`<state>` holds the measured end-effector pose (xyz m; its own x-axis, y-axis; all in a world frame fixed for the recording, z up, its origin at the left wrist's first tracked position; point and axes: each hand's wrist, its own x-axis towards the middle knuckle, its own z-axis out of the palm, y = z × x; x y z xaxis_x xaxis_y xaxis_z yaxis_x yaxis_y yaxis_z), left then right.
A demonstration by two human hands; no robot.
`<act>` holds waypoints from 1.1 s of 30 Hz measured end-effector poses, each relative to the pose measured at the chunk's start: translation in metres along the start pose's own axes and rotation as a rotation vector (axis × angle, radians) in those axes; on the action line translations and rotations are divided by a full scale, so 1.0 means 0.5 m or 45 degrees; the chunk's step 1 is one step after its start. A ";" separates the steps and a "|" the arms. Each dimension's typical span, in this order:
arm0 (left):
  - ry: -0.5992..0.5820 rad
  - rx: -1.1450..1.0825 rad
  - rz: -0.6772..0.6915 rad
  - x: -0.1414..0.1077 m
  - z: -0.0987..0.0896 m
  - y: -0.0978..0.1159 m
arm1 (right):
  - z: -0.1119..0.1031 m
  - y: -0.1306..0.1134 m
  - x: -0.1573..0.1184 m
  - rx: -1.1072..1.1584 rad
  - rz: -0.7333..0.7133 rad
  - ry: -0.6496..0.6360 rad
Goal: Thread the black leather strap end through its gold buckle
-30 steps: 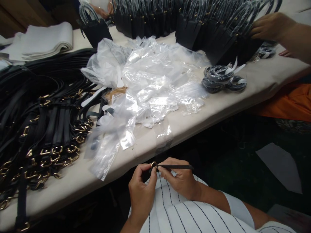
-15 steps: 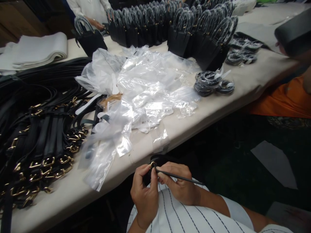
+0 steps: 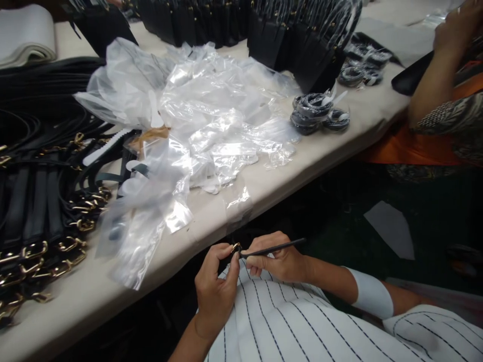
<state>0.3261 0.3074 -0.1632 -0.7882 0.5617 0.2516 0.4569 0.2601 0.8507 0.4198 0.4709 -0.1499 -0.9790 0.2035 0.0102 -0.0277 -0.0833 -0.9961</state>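
Note:
Above my lap, my left hand (image 3: 218, 281) pinches a small gold buckle (image 3: 236, 247) on a black strap between thumb and fingers. Close beside it, my right hand (image 3: 281, 260) grips the narrow black strap end (image 3: 281, 247), which points up to the right past my fingers. The strap meets the buckle between my fingertips; whether it passes through cannot be made out. On the table to the left lie many black straps (image 3: 41, 201) with gold buckles. A heap of clear plastic bags (image 3: 211, 110) covers the middle of the table.
The cream tabletop's front edge (image 3: 211, 236) runs just beyond my hands. Wrapped strap coils (image 3: 311, 111) sit right of the bags. Black handbags (image 3: 271, 40) stand behind. At right, another person's arm (image 3: 433, 85) is near a black item. A paper piece (image 3: 390, 229) lies on the floor.
The view has tipped down and shifted right. My right hand has turned, so the strap end now slopes upward instead of downward. The other person's arm has come into view.

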 end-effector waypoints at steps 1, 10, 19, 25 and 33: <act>-0.018 -0.027 -0.003 0.001 -0.001 -0.003 | 0.000 0.002 -0.001 0.004 0.006 0.003; -0.043 -0.549 -0.685 -0.020 0.030 -0.053 | 0.026 0.067 -0.008 -0.384 -0.310 0.071; -0.177 -0.908 -1.177 -0.077 0.021 -0.100 | 0.047 0.096 -0.018 -0.929 -0.736 -0.022; -0.152 -0.959 -1.250 -0.095 0.023 -0.093 | 0.043 0.083 -0.022 -1.058 -0.734 -0.099; -0.125 -0.954 -1.303 -0.114 0.024 -0.087 | 0.021 0.082 -0.017 -0.562 -0.310 -0.360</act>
<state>0.3560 0.2733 -0.2202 -0.5932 0.4318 -0.6794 -0.7089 0.1199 0.6951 0.4249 0.4555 -0.1901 -0.9725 -0.1080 0.2065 -0.2319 0.3602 -0.9036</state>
